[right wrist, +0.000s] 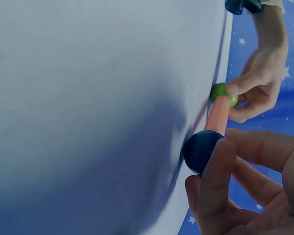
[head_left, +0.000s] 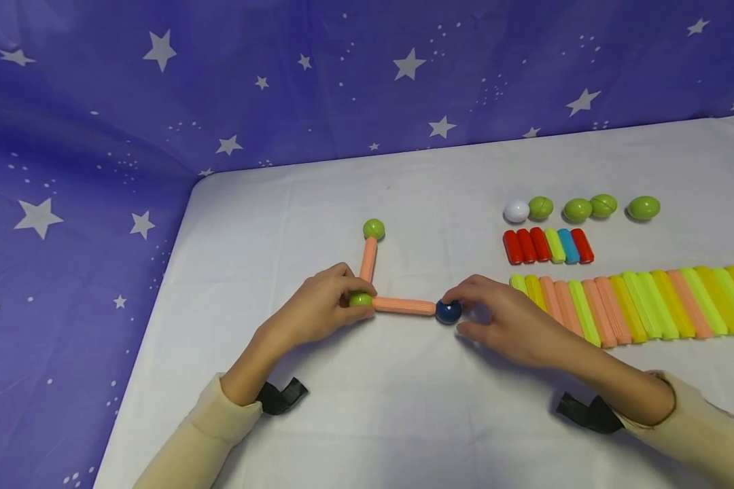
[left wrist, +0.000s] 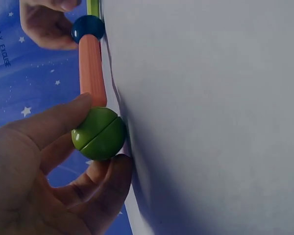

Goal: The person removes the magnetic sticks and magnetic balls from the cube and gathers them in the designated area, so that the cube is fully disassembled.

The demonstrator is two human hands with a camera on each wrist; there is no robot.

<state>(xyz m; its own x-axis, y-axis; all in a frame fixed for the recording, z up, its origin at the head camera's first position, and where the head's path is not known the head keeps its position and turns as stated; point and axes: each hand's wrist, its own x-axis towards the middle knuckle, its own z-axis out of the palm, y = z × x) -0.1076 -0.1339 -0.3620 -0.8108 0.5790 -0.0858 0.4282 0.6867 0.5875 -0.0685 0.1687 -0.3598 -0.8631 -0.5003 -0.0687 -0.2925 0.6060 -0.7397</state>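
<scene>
My left hand (head_left: 321, 305) pinches a green ball (left wrist: 100, 133) with a seam round it, at the corner where two orange sticks meet. One ribbed orange stick (head_left: 405, 306) runs right from this ball to a dark blue ball (head_left: 448, 312). My right hand (head_left: 514, 322) holds the blue ball between thumb and fingertips, as the right wrist view shows up close. The other orange stick (head_left: 369, 260) points away from me, its near end partly behind the left fingers. At its far end sits another green ball (head_left: 374, 229).
At the right lie a white ball (head_left: 516, 211) and several green balls (head_left: 643, 208) in a loose row. Below them are short red, yellow-green and blue sticks (head_left: 541, 244), then a long row of yellow, green and orange sticks (head_left: 648, 305). A starry purple sheet (head_left: 342, 81) hangs behind the white table (head_left: 281, 204).
</scene>
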